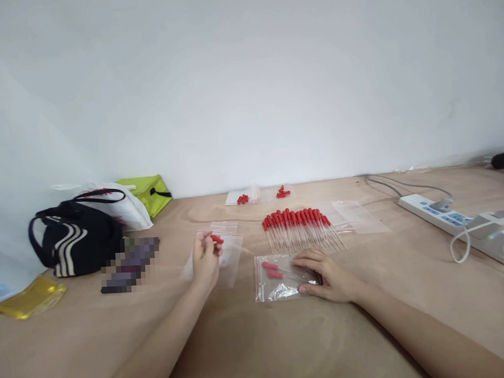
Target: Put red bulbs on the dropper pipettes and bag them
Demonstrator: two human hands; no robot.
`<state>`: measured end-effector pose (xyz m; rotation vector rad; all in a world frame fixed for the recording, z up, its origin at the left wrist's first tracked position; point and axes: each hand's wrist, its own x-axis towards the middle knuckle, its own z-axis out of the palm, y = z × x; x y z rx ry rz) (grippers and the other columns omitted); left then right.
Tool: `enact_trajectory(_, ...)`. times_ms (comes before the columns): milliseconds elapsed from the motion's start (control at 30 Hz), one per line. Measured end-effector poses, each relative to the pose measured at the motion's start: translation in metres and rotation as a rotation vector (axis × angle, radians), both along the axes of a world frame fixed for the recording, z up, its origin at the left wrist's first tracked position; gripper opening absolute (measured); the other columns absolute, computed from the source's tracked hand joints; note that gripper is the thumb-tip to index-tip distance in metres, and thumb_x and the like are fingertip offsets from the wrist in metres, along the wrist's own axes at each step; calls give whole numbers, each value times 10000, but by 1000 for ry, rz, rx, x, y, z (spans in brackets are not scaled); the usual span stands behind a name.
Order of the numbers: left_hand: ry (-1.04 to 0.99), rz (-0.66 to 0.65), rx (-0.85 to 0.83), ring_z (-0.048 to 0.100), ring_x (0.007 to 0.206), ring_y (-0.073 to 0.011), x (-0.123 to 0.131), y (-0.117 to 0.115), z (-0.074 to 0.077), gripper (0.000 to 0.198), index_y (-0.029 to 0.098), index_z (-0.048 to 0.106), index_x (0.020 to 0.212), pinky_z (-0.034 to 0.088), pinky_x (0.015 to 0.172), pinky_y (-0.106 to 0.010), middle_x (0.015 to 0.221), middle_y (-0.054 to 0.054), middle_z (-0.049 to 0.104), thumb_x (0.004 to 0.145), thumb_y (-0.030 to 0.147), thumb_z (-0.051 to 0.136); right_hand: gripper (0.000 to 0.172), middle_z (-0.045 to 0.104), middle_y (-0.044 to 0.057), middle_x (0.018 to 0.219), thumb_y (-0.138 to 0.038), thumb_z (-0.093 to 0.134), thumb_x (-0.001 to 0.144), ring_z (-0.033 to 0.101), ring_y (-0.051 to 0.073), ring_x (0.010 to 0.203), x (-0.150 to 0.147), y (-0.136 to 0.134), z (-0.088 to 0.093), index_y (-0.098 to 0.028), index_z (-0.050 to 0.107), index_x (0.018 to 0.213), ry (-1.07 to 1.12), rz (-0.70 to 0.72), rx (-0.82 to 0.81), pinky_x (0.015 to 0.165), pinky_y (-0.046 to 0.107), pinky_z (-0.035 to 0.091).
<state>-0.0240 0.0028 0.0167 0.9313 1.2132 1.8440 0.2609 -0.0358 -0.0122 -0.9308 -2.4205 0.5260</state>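
Observation:
My left hand is raised over a few flat, clear zip-lock bags, its fingers pinched on a red rubber dropper bulb. Whether a tube is attached to that bulb is hidden. Lower and to the right, my right hand grips the right end of a zip-lock bag lying on the table. Two droppers with red bulbs show inside it, bulbs toward the red-striped seal on the left. Just behind this bag lies a row of several glass droppers, red bulbs pointing away from me.
Two small clear bags with loose red bulbs lie near the wall. More flat bags are right of the row. A power strip with cables stands right; a black bag, green bag and gold packet sit left.

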Motion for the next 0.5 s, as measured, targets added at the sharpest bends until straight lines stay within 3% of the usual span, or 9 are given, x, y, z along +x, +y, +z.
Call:
enact_trajectory(133, -99, -45, -53, 463, 477, -51, -15, -31, -10, 247, 163, 511, 782, 360, 444, -154, 657, 16, 579, 663, 324, 657, 531, 541, 119, 1127, -494, 527, 757, 489, 236, 1020, 0, -1, 1, -180, 488, 1183, 3, 8, -7, 870, 402, 382)
enact_trajectory(333, -65, -173, -142, 475, 496, -61, 3, -43, -18, 293, 172, 518, 803, 382, 461, -168, 662, 24, 578, 637, 359, 670, 524, 534, 112, 1137, -493, 527, 758, 483, 232, 1030, 0, -2, 4, -181, 491, 1178, -13, 5, -12, 883, 401, 379)
enact_trajectory(500, 179, -485, -285, 562, 618, -109, 13, -53, -13, 271, 170, 549, 799, 451, 601, -224, 709, -6, 621, 662, 379, 653, 533, 532, 122, 1141, -495, 526, 757, 481, 238, 1036, 0, -2, 3, -173, 489, 1179, 0, 2, -3, 880, 404, 385)
